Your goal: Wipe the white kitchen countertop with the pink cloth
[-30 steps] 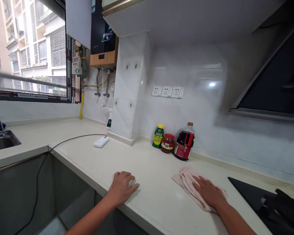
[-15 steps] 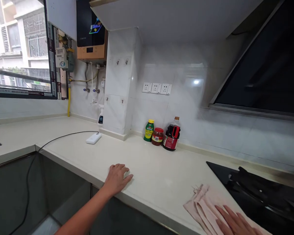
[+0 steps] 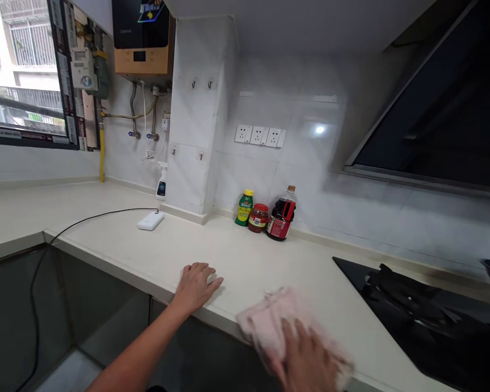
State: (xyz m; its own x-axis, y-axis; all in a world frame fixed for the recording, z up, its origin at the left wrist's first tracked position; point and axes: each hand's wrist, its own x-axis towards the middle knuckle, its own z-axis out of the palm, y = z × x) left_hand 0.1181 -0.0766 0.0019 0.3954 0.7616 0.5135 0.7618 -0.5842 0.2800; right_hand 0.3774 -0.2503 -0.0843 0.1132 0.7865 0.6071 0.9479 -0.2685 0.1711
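Note:
A pale pink cloth [image 3: 269,321] lies bunched on the counter near its front edge. My right hand [image 3: 306,354] holds it from above, fingers laid over the fabric and thumb along its left side; both are smeared by motion. To the left, my left hand [image 3: 196,286] rests on the countertop [image 3: 245,261] by the front edge, its fingers apart and nothing in it.
A green bottle [image 3: 244,208], a red-lidded jar [image 3: 258,219] and a dark sauce bottle [image 3: 281,215] stand against the wall. On the right is a black gas hob [image 3: 375,316]. A white device [image 3: 151,220] with a black cable lies left, near a spray bottle [image 3: 161,182].
My right hand and the pink cloth have moved left along the counter, away from the hob. My left hand stays at about the same spot. The view has tilted down slightly.

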